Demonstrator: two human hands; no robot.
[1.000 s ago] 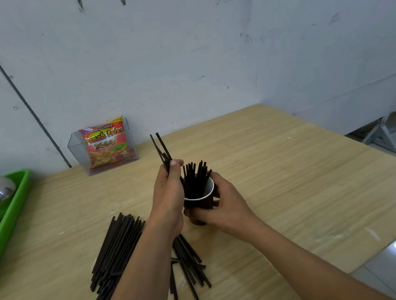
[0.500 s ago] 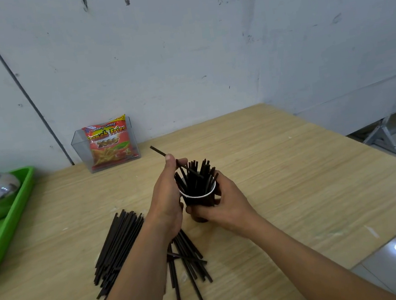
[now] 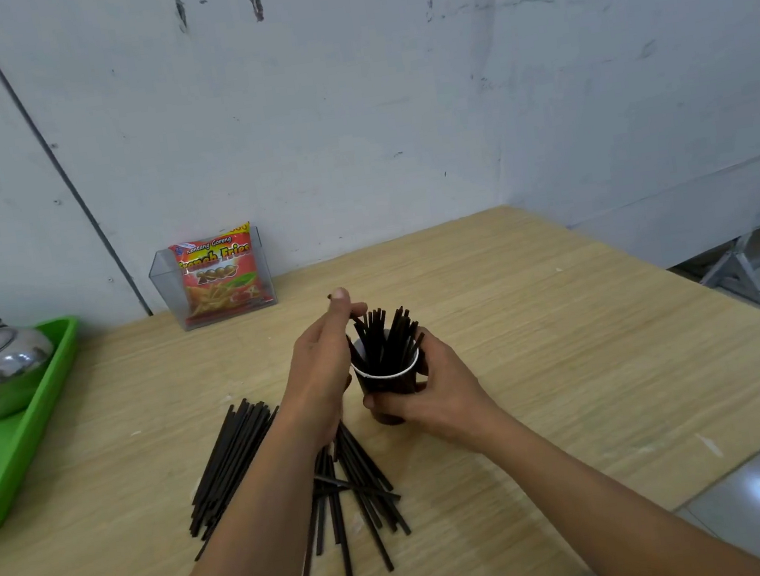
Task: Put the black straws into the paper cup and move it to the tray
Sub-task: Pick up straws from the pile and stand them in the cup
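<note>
Over the table (image 3: 568,335), right hand (image 3: 440,391) grips cup (image 3: 388,383); left hand (image 3: 321,373) pinches straw (image 3: 359,323).

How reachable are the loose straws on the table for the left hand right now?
Probably yes, once it lets go: the left hand pinches a straw at the paper cup, and the loose straws lie uncovered right beside its wrist.

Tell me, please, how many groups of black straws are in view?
3. One group stands in the paper cup, gripped by the right hand. A tidy bundle lies on the table. A loose heap lies beside it, partly hidden under the left arm.
</note>
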